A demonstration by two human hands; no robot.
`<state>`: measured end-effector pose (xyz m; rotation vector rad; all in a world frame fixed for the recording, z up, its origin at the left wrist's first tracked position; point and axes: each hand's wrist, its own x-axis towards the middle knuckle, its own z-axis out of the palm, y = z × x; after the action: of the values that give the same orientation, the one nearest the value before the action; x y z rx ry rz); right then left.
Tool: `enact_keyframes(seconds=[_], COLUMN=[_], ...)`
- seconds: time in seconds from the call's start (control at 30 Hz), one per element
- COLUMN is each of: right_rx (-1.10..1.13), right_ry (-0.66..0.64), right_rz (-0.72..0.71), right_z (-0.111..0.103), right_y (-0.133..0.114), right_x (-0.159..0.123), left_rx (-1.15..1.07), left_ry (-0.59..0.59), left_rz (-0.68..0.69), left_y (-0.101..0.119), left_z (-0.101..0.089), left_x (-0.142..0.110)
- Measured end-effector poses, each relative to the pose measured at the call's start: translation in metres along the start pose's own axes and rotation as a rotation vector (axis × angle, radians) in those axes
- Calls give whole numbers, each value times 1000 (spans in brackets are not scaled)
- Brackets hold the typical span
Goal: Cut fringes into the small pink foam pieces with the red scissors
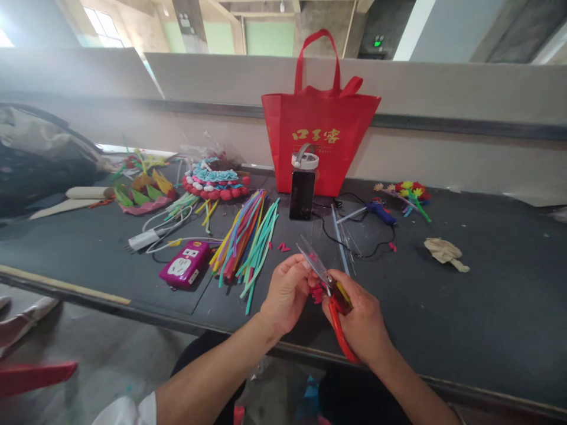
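My right hand (361, 319) is closed around the red handles of a pair of scissors (341, 333), whose blades point away and to the left. Close against the blades, my left hand (287, 289) has its fingers pinched together. A small pink piece (313, 257) shows by the blades at its fingertips; the fingers partly hide what they grip. Below them lies a little pile of pink pieces (318, 293) on the dark table (443, 313). Further off are a few loose pink bits (284, 247). To the left spreads a bundle of coloured pipe cleaners (239, 236).
A phone (302, 195) stands upright before a red bag (321, 118). Left are a purple power strip (185, 264), a white charger (144, 239) and craft flowers (217, 183). A blue glue gun (381, 212) with its cord, more flowers (411, 195) and a beige scrap (444, 251) lie right.
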<state>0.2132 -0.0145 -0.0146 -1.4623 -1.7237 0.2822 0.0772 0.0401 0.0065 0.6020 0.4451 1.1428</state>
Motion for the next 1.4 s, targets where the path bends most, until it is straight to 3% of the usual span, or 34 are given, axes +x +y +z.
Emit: enact_keyframes(seconds=[0.9,1.13,1.2,1.27,1.4], right_rx=[-46,-25,-43,-39,66], right_ry=[68,134,160,176,217], right_rz=[-89,40,87,151,285], right_z=[5,-1,-5,-9,-17], right_y=[1,5,12,19,27], right_x=[-2,1,4,7,12], left_rx=[-23,1,119,383,1242], left_ry=[13,-18,5,55,229], left_rz=[10,47,93,155,303], left_y=[-2,1,5,12,31], left_z=[-1,-3,-8,-17,-42], left_x=[-1,4,10,21,47])
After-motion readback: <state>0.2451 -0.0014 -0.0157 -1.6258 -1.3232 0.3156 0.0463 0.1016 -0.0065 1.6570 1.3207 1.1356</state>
